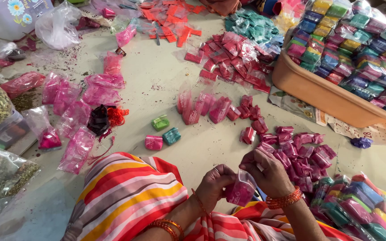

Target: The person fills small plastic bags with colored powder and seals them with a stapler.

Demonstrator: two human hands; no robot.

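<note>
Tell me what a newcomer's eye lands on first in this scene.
First, the two hands at bottom centre, the left hand and right hand, pinching a small clear packet of pink powder between them. Next, the tan tub at upper right, heaped with multicoloured packets. Then the scatter of pink packets on the floor beside the right hand.

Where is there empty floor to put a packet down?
The biggest bare patch lies between the pink bags on one side and the red packets and tub on the other. A smaller gap sits between the green packet and the hands' pouch. Around the folded pink packets it is crowded.
</note>
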